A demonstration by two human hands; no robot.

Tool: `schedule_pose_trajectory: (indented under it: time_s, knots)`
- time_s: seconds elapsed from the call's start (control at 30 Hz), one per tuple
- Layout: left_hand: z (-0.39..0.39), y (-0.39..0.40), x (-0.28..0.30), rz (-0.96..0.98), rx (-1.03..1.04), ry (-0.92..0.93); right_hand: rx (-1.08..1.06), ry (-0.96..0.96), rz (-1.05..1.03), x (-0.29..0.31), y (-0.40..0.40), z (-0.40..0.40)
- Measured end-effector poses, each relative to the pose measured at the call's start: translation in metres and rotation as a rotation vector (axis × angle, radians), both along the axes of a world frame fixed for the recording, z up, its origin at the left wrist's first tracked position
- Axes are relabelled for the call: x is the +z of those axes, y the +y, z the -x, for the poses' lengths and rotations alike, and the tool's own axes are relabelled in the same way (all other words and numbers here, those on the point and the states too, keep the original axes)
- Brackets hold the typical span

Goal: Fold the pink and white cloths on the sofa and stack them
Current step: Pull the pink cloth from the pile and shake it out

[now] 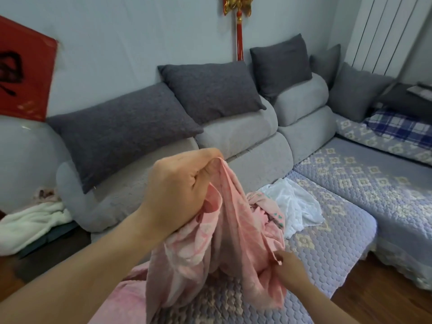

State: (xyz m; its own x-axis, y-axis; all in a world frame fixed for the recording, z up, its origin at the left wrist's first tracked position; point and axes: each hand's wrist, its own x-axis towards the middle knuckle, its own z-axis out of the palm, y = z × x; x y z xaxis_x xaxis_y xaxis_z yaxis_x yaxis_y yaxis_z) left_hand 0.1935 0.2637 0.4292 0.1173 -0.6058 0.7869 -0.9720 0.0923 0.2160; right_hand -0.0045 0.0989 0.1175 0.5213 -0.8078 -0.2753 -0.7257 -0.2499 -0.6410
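At frame centre the left hand [177, 190] clenches the bunched pink cloth [224, 242] above the sofa [346, 220], the right hand [288, 268] apparently pinching its lower edge; opening it flat comes next, white cloth [294, 202] waiting behind.

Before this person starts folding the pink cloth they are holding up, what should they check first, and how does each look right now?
1. Left hand grips the pink cloth at its top: ok.
2. Right hand pinches a lower corner: ok.
3. Cloth spread flat: not ok, it hangs bunched.
4. Free of the other pink cloth behind: cannot tell.
5. White cloth out of the way: ok, lying aside on the sofa cover.
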Motion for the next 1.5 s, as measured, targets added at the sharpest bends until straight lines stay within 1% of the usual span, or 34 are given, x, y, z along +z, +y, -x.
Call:
schedule_pose_trajectory:
  time_s: [0.1,0.2,0.27,0.33,0.37,0.4,0.43,0.47,0.5,0.53,0.57,0.63,0.67,0.73,0.77,0.8,0.83,0.87,0.93,1.0,1.03,1.1,1.13,1.2,1.23,1.27,1.33,1.37,1.43,1.5]
  knots:
    - [-0.005,-0.004,0.003,0.038,0.048,0.078,-0.078,0.071,-0.034,-0.015,0.003,0.001]
    - [-0.028,-0.016,0.005,0.015,0.161,0.190,-0.290,0.049,-0.057,-0.013,0.004,0.000]
    - [-0.059,-0.025,0.002,-0.097,0.284,0.197,-0.417,0.038,-0.016,-0.010,0.001,0.009]
    - [-0.094,-0.026,0.000,-0.254,0.450,0.155,-0.544,0.021,0.020,-0.008,-0.008,0.025]
    - [-0.110,-0.025,-0.003,-0.331,0.531,0.128,-0.621,0.026,-0.028,-0.012,-0.017,0.034]
    - [-0.123,-0.022,-0.006,-0.401,0.605,0.091,-0.717,0.012,-0.142,-0.017,-0.029,0.042]
    - [-0.133,-0.018,-0.011,-0.465,0.660,0.048,-0.844,-0.028,-0.291,-0.019,-0.041,0.051]
    - [-0.141,-0.014,-0.018,-0.518,0.696,0.011,-0.926,-0.089,-0.479,-0.020,-0.050,0.061]
    - [-0.148,-0.010,-0.027,-0.558,0.718,-0.009,-1.024,-0.215,-0.702,-0.015,-0.054,0.066]
    - [-0.155,-0.005,-0.038,-0.593,0.741,-0.005,-1.049,-0.314,-0.854,-0.004,-0.055,0.071]
    - [-0.161,0.001,-0.050,-0.625,0.759,0.022,-1.064,-0.421,-0.935,0.008,-0.056,0.075]
    - [-0.173,0.013,-0.078,-0.682,0.797,0.105,-1.005,-0.499,-0.950,0.032,-0.061,0.081]
    - [-0.177,0.019,-0.091,-0.707,0.822,0.126,-0.941,-0.447,-0.884,0.038,-0.063,0.082]
    - [-0.182,0.026,-0.116,-0.745,0.857,0.138,-0.873,-0.250,-0.652,0.044,-0.070,0.080]
    - [-0.183,0.029,-0.128,-0.759,0.868,0.138,-0.865,-0.200,-0.566,0.047,-0.076,0.079]
    - [-0.181,0.032,-0.137,-0.782,0.878,0.135,-0.867,-0.209,-0.547,0.051,-0.080,0.078]
    - [-0.179,0.035,-0.145,-0.794,0.884,0.127,-0.881,-0.276,-0.570,0.060,-0.083,0.075]
    - [-0.178,0.038,-0.151,-0.786,0.896,0.141,-0.902,-0.399,-0.613,0.070,-0.087,0.071]
    - [-0.182,0.043,-0.154,-0.741,0.904,0.234,-0.929,-0.681,-0.687,0.099,-0.096,0.057]
    - [-0.191,0.042,-0.146,-0.675,0.913,0.355,-0.886,-0.887,-0.665,0.137,-0.118,0.035]
    - [-0.199,0.039,-0.135,-0.618,0.921,0.390,-0.842,-0.948,-0.626,0.165,-0.133,0.020]
    - [-0.231,0.029,-0.102,-0.485,0.941,0.389,-0.746,-1.027,-0.516,0.235,-0.164,-0.013]
    - [-0.239,0.023,-0.071,-0.417,0.935,0.365,-0.707,-1.071,-0.441,0.275,-0.180,-0.026]
    - [-0.226,0.009,0.021,-0.287,0.911,0.292,-0.651,-1.137,-0.268,0.358,-0.221,-0.036]
    - [-0.211,0.004,0.070,-0.252,0.904,0.253,-0.625,-1.114,-0.102,0.399,-0.238,-0.034]
    - [-0.194,-0.002,0.116,-0.217,0.906,0.210,-0.625,-1.042,0.091,0.440,-0.252,-0.029]
    - [-0.168,-0.012,0.197,-0.101,0.922,0.126,-0.641,-0.970,0.360,0.508,-0.272,-0.012]
    - [-0.154,-0.017,0.231,-0.038,0.930,0.086,-0.635,-0.949,0.442,0.535,-0.280,-0.001]
    - [-0.132,-0.029,0.279,0.065,0.947,0.023,-0.643,-0.942,0.563,0.572,-0.291,0.019]
    - [-0.108,-0.045,0.308,0.093,0.991,0.006,-0.651,-0.889,0.558,0.595,-0.305,0.042]
